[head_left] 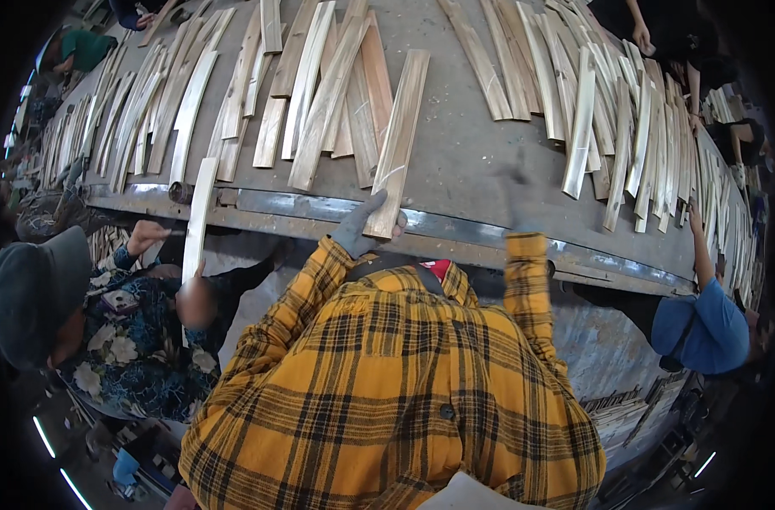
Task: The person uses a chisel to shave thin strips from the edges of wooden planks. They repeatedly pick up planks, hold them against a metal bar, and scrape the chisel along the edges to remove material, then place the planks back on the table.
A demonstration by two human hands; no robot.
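Observation:
My left hand (362, 223), in a grey glove, is closed around the near end of a wooden slat (402, 127). The slat points away from me over the table's metal front edge, its far end among other slats. A pale mark crosses its face. To the right, my right hand (518, 197) is smeared by motion above the table edge. A dark blur shows at its fingers, and I cannot make out whether it holds anything.
The grey table (455, 153) has a metal-strip edge (319, 206). Loose slats (307, 93) lie at far left, more slats (613, 110) at right. A person beside me at left holds a pale slat (199, 221). Another person in blue (702, 331) reaches in at right; others work across the table.

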